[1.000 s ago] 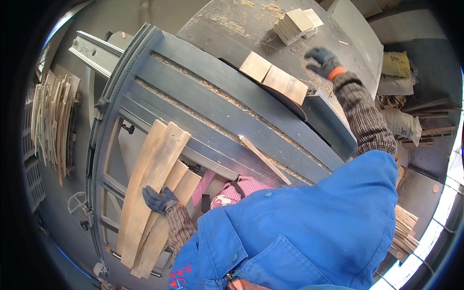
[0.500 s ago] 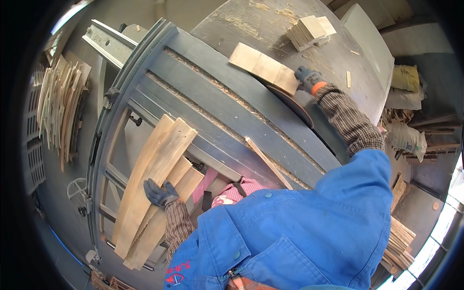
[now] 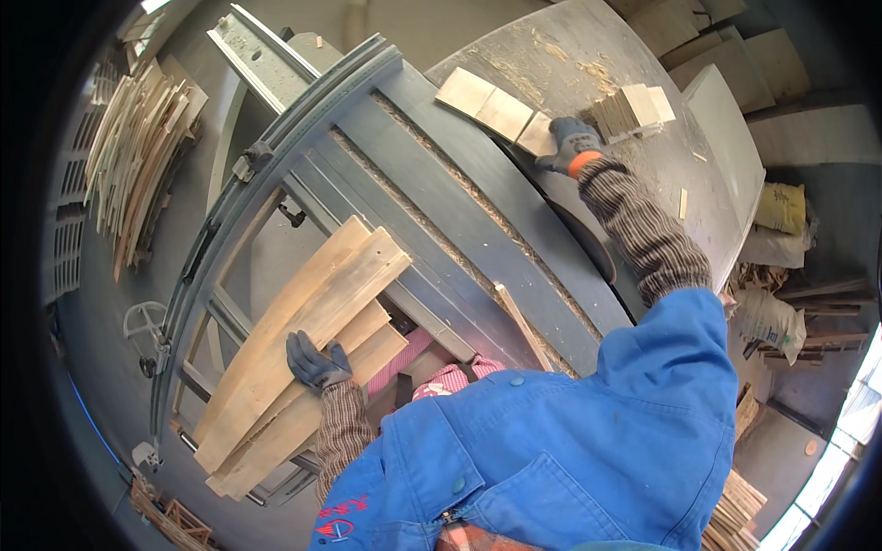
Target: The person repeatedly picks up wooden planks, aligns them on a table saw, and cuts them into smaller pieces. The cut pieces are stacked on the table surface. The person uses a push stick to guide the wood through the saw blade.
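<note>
My left hand lies on a stack of long, slightly curved wooden boards, its fingers stretched out and thumb apart. The boards rest across the metal frame at the left of the machine. At the far side, my right hand is closed at the near end of a row of pale wooden blocks, gripping the last one. Its fingertips are partly hidden. The row stands along the edge between the slotted table and the wide, dusty tabletop. Both hands wear grey gloves.
A dark, curved disc edge runs below my right forearm. A small stack of cut blocks stands beyond my right hand. One thin wooden strip lies on the slotted table. Several boards lean at the left; sacks lie at the right.
My right hand and the row of blocks have shifted away from me along the table edge, and gaps now show between blocks. My left hand stays on the boards. The whole view has swung slightly.
</note>
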`<action>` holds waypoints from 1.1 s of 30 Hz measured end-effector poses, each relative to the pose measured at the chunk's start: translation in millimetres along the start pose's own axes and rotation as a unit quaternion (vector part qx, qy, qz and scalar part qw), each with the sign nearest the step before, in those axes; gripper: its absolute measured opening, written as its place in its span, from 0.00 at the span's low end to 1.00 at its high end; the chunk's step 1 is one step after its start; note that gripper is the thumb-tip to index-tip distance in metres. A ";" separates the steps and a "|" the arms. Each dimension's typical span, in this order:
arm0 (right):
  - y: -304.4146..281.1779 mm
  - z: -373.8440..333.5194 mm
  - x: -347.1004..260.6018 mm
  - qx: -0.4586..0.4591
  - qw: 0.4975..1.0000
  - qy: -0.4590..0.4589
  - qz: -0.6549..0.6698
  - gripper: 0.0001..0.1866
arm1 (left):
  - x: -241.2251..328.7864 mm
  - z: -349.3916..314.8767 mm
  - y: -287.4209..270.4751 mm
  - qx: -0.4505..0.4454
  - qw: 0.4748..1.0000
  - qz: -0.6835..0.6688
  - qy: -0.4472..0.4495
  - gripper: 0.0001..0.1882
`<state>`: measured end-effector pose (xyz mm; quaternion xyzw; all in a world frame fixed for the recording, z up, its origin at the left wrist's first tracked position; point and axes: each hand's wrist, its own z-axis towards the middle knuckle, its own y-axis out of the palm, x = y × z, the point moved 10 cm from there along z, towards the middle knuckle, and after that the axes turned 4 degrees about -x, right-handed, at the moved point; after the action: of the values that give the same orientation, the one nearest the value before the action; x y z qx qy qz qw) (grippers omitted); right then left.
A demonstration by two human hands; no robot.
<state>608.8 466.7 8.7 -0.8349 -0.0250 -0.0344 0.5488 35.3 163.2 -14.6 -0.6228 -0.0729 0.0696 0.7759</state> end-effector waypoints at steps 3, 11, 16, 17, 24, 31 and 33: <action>-26.4 7.4 -8.8 0.075 0.996 -0.017 0.054 0.47 | -4.4 5.0 -3.1 0.003 1.000 -0.004 0.002 0.32; -31.0 54.8 -75.0 0.024 0.998 -0.007 0.051 0.47 | -9.7 4.9 -1.0 -0.004 1.000 0.006 -0.004 0.32; -64.6 49.4 -86.4 0.125 0.980 -0.066 0.138 0.41 | -19.4 1.9 5.6 -0.023 0.999 -0.014 -0.032 0.33; -73.2 58.4 -94.0 0.142 0.975 -0.082 0.152 0.41 | -17.4 1.6 5.7 -0.025 0.999 -0.002 -0.024 0.33; -87.9 121.0 -116.7 0.089 0.983 -0.047 0.151 0.43 | 18.2 19.9 -7.7 0.056 0.998 -0.017 0.034 0.33; -193.5 80.2 52.7 0.358 0.890 -0.131 0.251 0.52 | 40.1 25.3 -7.3 0.057 0.998 -0.010 0.036 0.34; -205.8 61.2 159.8 0.363 0.881 -0.065 0.298 0.48 | 43.2 26.7 -5.5 0.049 0.998 -0.010 0.036 0.35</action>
<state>753.5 605.1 186.3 -0.5456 0.1780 0.1966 0.7950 72.3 196.2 -2.4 -0.5854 -0.0480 0.0431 0.8082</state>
